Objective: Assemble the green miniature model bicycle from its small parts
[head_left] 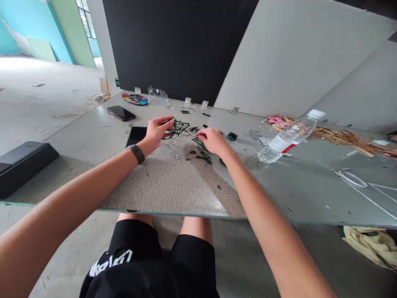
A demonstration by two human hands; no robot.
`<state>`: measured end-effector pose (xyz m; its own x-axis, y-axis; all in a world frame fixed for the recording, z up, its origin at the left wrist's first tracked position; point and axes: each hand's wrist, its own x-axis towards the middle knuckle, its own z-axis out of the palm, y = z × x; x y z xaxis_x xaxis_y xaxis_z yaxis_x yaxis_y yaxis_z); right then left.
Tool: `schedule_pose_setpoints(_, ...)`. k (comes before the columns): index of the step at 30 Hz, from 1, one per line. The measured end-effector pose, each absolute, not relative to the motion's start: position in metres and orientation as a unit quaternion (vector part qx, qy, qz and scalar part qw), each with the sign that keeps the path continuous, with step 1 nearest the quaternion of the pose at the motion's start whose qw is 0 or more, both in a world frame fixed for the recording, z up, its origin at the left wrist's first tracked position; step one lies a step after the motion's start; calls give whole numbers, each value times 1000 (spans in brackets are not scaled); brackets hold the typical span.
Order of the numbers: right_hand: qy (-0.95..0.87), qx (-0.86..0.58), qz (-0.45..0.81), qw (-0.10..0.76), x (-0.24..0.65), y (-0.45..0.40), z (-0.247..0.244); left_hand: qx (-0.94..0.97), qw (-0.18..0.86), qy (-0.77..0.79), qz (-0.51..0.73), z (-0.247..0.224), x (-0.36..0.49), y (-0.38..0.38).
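My left hand (158, 131), with a dark watch on the wrist, is closed on a small green and black frame (180, 127) that looks like a model bicycle. Just right of it, my right hand (211, 138) reaches down over small dark parts, its fingers bent together; what they pinch, if anything, is too small to name. Several loose green and black pieces (203, 156) lie on the grey textured table (167, 182) below my right hand. A small dark green block (232, 135) rests to the right of that hand.
A water bottle (288, 138) leans on the right. A phone (120, 113), a colourful palette (135, 99) and clear plastic packaging (157, 95) lie at the back left. A black case (26, 163) is at far left. Wood strips (344, 140) lie at the back right.
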<state>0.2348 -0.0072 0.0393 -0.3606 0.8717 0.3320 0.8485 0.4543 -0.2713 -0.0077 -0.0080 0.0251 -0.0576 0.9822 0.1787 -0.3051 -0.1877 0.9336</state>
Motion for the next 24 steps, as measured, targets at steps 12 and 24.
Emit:
schedule_pose_setpoints(12,-850,-503,61,145,183,43,20,430,492,390,649,24,-10,-4)
schedule_pose_setpoints(24,-862,-488,30,134,179,27,16,435,490,385,649,25,-8,-6)
